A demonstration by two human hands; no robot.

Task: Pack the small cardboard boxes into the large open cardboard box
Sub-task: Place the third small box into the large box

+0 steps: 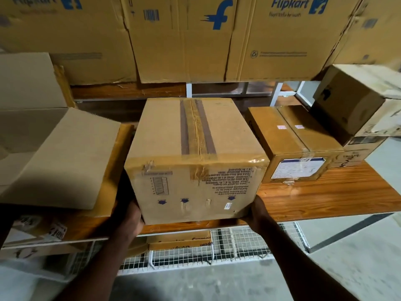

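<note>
While gripped both sides, taped box [195, 161] held.

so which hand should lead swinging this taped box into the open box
Left, probably. The left hand grips the taped box on the side facing the open box; the right hand holds the far corner.

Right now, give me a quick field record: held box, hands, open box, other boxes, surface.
held box: taped box, printed side facing camera
left hand: left hand grips its lower left edge
right hand: right hand grips its lower right corner
open box: large open box, left of it, flap raised
other boxes: labelled box to the right, stacked boxes beyond
surface: wooden table
</note>
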